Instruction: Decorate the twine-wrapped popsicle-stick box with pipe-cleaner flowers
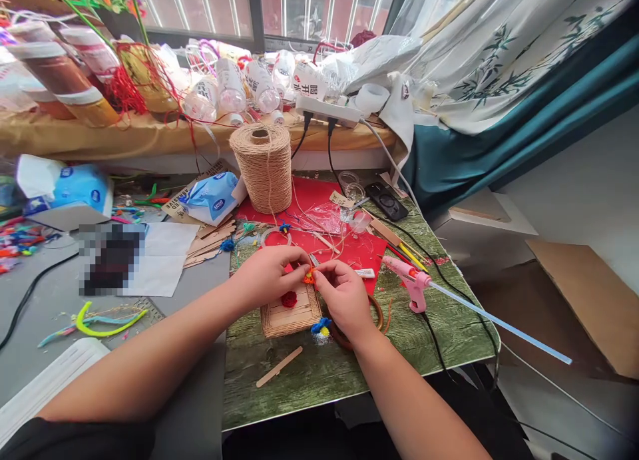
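Observation:
Both hands meet above a small craft-stick frame [290, 321] wrapped in twine. My left hand [277, 271] and my right hand [343, 293] pinch a small orange and yellow pipe-cleaner flower [309, 276] between their fingertips. On the frame lies a dark red flower [289, 299]. A blue and yellow flower [321, 326] sits at its lower right corner. Part of the frame is hidden beneath my hands. Below my right hand, a brown ring [377, 310] rests on the table, partly covered by my wrist.
A large twine spool [262, 170] stands behind the hands. To the right is a pink glue gun [412, 281] with a long glue stick and a cord. A loose craft stick [279, 367] lies in front. Tissue packs [210, 197], a phone [386, 201] and red paper [359, 247] surround the work.

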Tool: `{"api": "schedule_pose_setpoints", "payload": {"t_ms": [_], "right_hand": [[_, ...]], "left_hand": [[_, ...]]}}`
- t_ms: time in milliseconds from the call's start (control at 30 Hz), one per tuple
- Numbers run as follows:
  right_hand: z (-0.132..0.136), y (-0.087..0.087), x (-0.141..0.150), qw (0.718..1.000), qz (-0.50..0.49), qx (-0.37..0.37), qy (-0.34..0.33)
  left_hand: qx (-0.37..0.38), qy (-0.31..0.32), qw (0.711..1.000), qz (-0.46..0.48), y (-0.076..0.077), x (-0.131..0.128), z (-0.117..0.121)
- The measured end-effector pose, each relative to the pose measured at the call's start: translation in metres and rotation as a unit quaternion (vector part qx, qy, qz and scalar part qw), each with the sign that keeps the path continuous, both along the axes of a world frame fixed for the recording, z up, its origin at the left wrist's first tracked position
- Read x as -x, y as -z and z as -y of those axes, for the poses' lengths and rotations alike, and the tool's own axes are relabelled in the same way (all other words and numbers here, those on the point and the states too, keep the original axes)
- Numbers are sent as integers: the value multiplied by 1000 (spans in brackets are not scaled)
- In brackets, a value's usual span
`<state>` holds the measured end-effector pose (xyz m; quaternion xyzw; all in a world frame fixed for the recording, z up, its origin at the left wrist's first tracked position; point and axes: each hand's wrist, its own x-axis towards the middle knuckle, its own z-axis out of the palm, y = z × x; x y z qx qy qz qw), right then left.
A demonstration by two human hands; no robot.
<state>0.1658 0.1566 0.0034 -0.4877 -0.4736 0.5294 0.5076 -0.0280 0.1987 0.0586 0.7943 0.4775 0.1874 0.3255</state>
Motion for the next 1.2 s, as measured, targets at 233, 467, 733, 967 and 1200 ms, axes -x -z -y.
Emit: {"api": "schedule_pose_setpoints", "payload": {"t_ms": [233, 467, 733, 967, 1200], "right_hand": [[2, 5, 2, 1000, 7, -21, 9], [6, 13, 1, 998, -31, -53, -3], [7, 13, -3, 998, 8, -53, -17], [8, 9, -4, 997, 23, -76, -21], [9, 12, -5, 995, 38, -86, -17]], "left_hand": [[-11, -6, 1000, -15, -2, -3, 2], [-26, 72, 997, 14, -6, 10, 0], [-34, 116, 993, -5, -4, 22, -9], [-24, 103, 994, -4, -3, 18, -7], [-34, 109, 993, 7, 0, 18, -8]]}}
